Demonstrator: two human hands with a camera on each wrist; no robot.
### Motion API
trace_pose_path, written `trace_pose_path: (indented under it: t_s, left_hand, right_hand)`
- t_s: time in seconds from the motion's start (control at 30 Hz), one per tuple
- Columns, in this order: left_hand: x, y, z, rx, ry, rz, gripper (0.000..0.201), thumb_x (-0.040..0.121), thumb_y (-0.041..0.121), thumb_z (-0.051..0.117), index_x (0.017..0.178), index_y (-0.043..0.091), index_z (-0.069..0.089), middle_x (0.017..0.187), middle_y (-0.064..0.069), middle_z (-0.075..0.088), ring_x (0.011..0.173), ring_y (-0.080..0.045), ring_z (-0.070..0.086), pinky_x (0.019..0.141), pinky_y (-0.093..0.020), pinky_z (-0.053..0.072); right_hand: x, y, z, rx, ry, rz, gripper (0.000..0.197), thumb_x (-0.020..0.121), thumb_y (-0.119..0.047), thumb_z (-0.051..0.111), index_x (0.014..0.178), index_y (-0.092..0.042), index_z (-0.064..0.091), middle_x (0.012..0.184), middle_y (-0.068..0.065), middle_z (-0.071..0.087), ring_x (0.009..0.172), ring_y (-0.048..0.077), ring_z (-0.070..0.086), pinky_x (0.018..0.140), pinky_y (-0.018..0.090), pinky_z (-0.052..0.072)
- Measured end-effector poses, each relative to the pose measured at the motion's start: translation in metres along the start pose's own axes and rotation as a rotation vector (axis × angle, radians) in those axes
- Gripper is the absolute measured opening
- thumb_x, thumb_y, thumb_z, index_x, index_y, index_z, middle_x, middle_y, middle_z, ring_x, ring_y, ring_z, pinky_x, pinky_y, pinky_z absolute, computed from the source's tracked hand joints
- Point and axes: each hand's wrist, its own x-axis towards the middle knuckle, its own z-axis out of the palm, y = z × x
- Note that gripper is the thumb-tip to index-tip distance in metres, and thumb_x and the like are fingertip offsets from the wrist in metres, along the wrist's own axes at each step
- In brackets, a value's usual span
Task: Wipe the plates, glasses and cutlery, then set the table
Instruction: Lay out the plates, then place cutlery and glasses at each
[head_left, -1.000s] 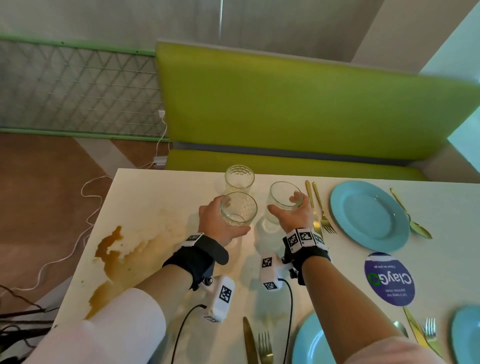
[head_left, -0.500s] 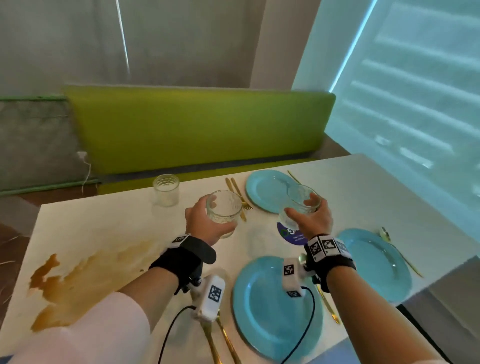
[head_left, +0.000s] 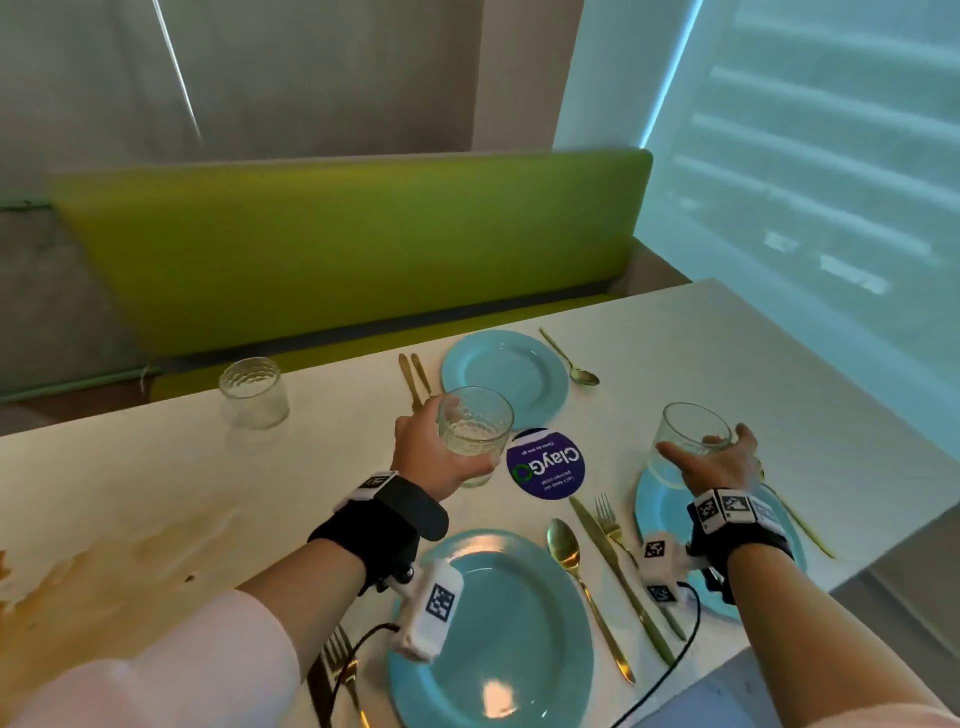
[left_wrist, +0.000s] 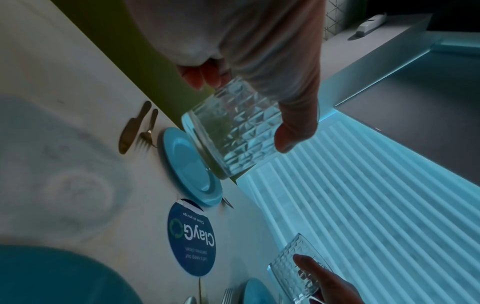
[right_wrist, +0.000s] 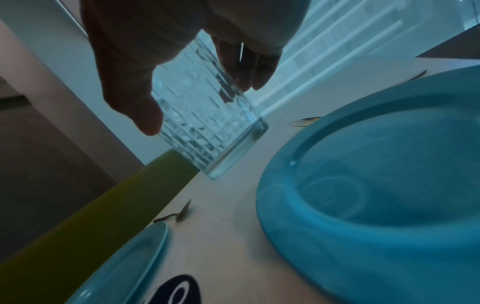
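Observation:
My left hand (head_left: 431, 457) grips a textured glass (head_left: 475, 431) held above the table, just left of the round sticker; the left wrist view shows the same glass (left_wrist: 233, 131) between thumb and fingers. My right hand (head_left: 717, 457) holds a second glass (head_left: 685, 441) over the far edge of the right blue plate (head_left: 660, 504), seen closer as the glass (right_wrist: 205, 119) in the right wrist view. A third glass (head_left: 253, 392) stands alone at the table's back left. Three blue plates are laid: far (head_left: 504, 374), near (head_left: 498, 623), right. Gold cutlery (head_left: 597, 571) lies between the plates.
A purple round sticker (head_left: 545, 463) lies in the table's middle. A brown spill (head_left: 104, 561) stains the left of the white table (head_left: 727, 364). A green bench (head_left: 353, 244) runs behind the table. Cables trail from both wrist cameras over the near plate.
Both hands have carried their glasses rightward from the back-left group, leaving one glass behind. The right glass now hovers over the right plate, the left one beside the sticker.

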Motion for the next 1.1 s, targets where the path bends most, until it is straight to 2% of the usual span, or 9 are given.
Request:
trace_pose_path:
  t_s: [0.1,0.23,0.37,0.5,0.67,0.77,0.87,0.97,1.1]
  left_hand:
    - [0.014,0.001,0.014,0.035,0.006,-0.027,0.084,0.055,0.025,0.088,0.129,0.022,0.047,0.112,-0.005,0.048,0.115,-0.024,0.043,0.097,-0.028,0.04]
    - [0.027,0.003,0.028,0.036,0.017,-0.069,0.086,0.055,0.026,0.087,0.131,0.023,0.046,0.119,-0.007,0.049,0.115,-0.021,0.043,0.094,-0.026,0.039]
    - [0.035,0.003,0.039,0.034,0.012,-0.084,0.088,0.052,0.03,0.089,0.13,0.022,0.047,0.121,-0.007,0.052,0.115,-0.022,0.049,0.099,-0.035,0.048]
    - [0.038,0.004,0.046,0.032,0.019,-0.097,0.088,0.055,0.026,0.089,0.131,0.02,0.046,0.117,-0.005,0.049,0.112,-0.018,0.047,0.096,-0.026,0.042]
    - [0.041,0.004,0.054,0.02,-0.001,-0.107,0.086,0.055,0.026,0.089,0.13,0.017,0.047,0.12,-0.007,0.051,0.115,-0.02,0.049,0.098,-0.031,0.047]
    - [0.041,0.002,0.059,0.004,-0.01,-0.115,0.083,0.059,0.024,0.087,0.131,0.018,0.046,0.115,-0.001,0.045,0.109,-0.012,0.043,0.092,-0.023,0.041]
    - [0.039,-0.002,0.062,-0.019,-0.026,-0.118,0.085,0.055,0.03,0.089,0.129,0.021,0.047,0.118,-0.001,0.052,0.115,-0.016,0.048,0.099,-0.033,0.047]
    - [0.035,-0.001,0.061,-0.041,-0.036,-0.129,0.086,0.052,0.032,0.089,0.128,0.023,0.048,0.123,-0.006,0.054,0.116,-0.021,0.052,0.097,-0.043,0.051]
    - [0.029,0.001,0.054,-0.134,-0.089,-0.111,0.086,0.052,0.027,0.09,0.128,0.02,0.049,0.121,-0.004,0.056,0.114,-0.02,0.052,0.095,-0.037,0.05]
  right_hand:
    - [0.026,-0.002,0.012,-0.043,-0.043,0.008,0.109,0.06,-0.031,0.085,0.145,-0.018,0.018,0.13,0.01,0.052,0.123,0.03,0.045,0.103,0.044,0.036]
    - [0.052,-0.004,0.036,-0.04,-0.096,0.006,0.111,0.062,-0.026,0.084,0.146,-0.017,0.012,0.13,0.008,0.053,0.127,0.029,0.04,0.106,0.044,0.033]
    - [0.073,0.001,0.053,0.014,-0.102,0.034,0.117,0.059,-0.023,0.086,0.147,-0.018,0.008,0.129,0.009,0.054,0.127,0.03,0.041,0.107,0.046,0.036]
    - [0.081,0.008,0.06,0.02,-0.112,0.048,0.119,0.058,-0.024,0.086,0.147,-0.023,0.005,0.129,0.009,0.054,0.127,0.031,0.041,0.107,0.048,0.036]
    - [0.083,0.016,0.063,0.012,-0.12,0.043,0.12,0.06,-0.026,0.086,0.147,-0.021,0.003,0.131,0.006,0.055,0.129,0.031,0.039,0.109,0.049,0.032]
    - [0.079,0.017,0.059,0.01,-0.163,0.062,0.128,0.057,-0.029,0.087,0.148,-0.022,-0.004,0.141,0.009,0.046,0.134,0.033,0.036,0.111,0.05,0.029]
    - [0.07,0.011,0.051,0.005,-0.216,0.098,0.138,0.056,-0.026,0.088,0.145,-0.025,-0.017,0.153,0.014,0.022,0.141,0.034,0.021,0.114,0.051,0.023]
    - [0.046,0.001,0.038,-0.017,-0.132,-0.036,0.133,0.061,-0.021,0.085,0.146,-0.022,-0.017,0.155,0.015,0.012,0.143,0.032,0.012,0.115,0.049,0.017]
    - [-0.008,-0.009,0.031,-0.04,-0.205,-0.36,0.115,0.064,-0.02,0.083,0.149,-0.019,0.005,0.142,0.009,0.034,0.125,0.025,0.039,0.105,0.043,0.037]
